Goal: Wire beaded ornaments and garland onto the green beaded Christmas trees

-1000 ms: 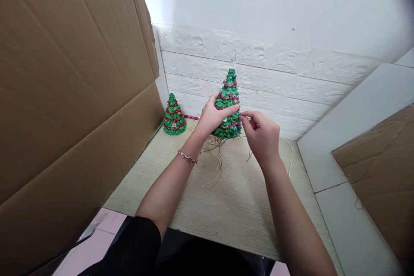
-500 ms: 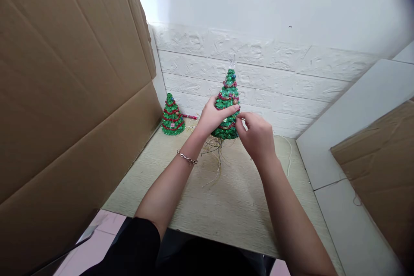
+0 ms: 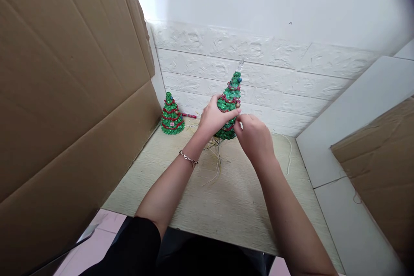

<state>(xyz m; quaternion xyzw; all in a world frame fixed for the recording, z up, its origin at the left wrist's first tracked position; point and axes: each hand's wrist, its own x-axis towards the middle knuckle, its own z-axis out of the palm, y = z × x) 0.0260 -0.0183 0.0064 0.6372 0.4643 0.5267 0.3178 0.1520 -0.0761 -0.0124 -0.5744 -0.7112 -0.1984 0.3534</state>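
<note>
A glittery green Christmas tree figurine point(image 3: 232, 94) with red garlands, small baubles and a clear tip leans to the right. My left hand point(image 3: 212, 117) grips it from the left side, thumb across its front. At the tree's lower right, my right hand point(image 3: 256, 139) is closed in a pinch against its edge; whatever lies between those fingertips is hidden. Loose pale and dark strings point(image 3: 217, 160) spread below the tree's base. Off to the left stands a second, smaller Christmas tree figurine point(image 3: 172, 116), upright on the table.
A thin red stick-like item point(image 3: 189, 115) lies behind the small tree. Cardboard point(image 3: 64, 77) walls off the left, and more cardboard point(image 3: 381, 159) is at the right. The pale wooden table point(image 3: 223, 211) ends at a white brick-patterned wall point(image 3: 278, 77). A white string point(image 3: 290, 155) lies to the right.
The held tree has tilted, its top swinging right and its base turning. My left hand still grips it, and my right hand has shifted only slightly, still pinched at its side.
</note>
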